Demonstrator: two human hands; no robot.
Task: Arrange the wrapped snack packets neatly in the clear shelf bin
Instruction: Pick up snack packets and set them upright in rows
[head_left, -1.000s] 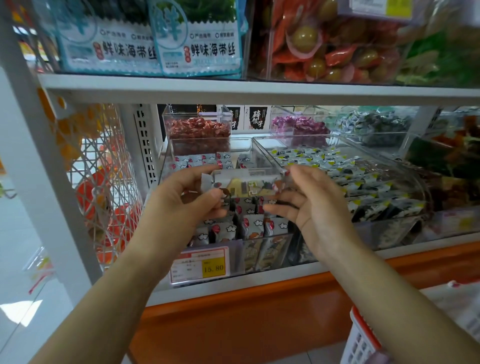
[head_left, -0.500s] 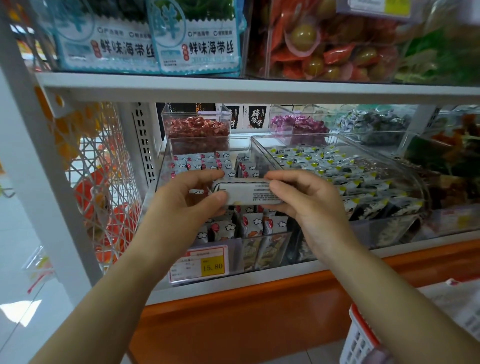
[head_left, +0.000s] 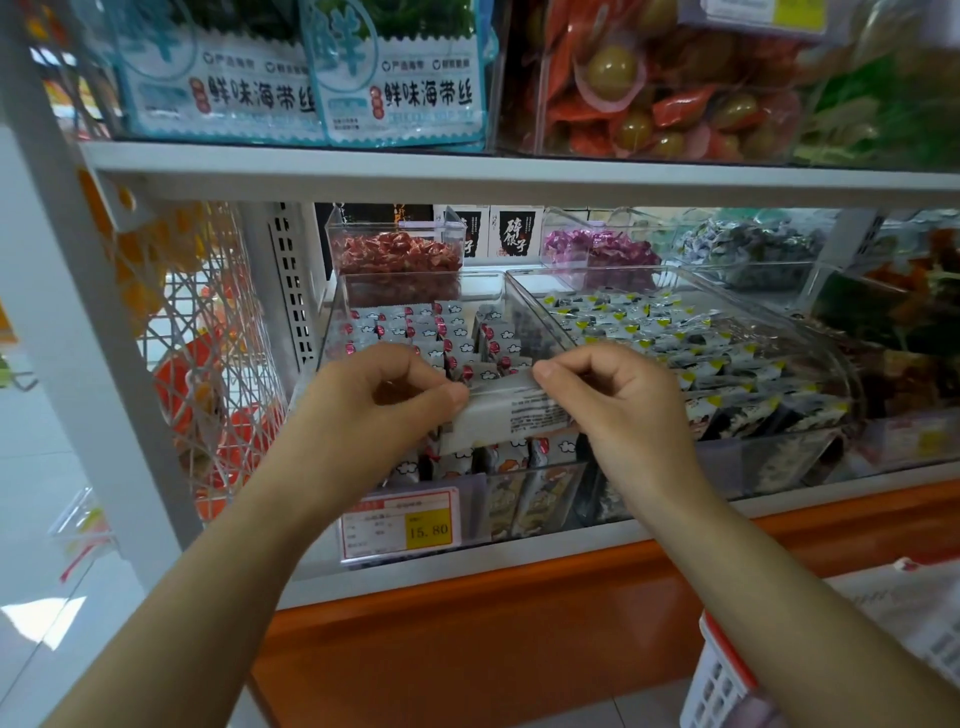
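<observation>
White packet (head_left: 506, 413) pinched at both ends by left hand (head_left: 379, 410) and right hand (head_left: 618, 410), low over clear bin (head_left: 519, 291)'s front rows; careless drop could topple standing packets (head_left: 441, 332).

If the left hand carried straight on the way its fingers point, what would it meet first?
The left hand points rightward along the white packet it pinches; next is probably the right hand holding the other end.

The white shelf (head_left: 649, 526) carries the clear shelf bin (head_left: 519, 504) and a neighbouring bin (head_left: 769, 457) beside it.
</observation>
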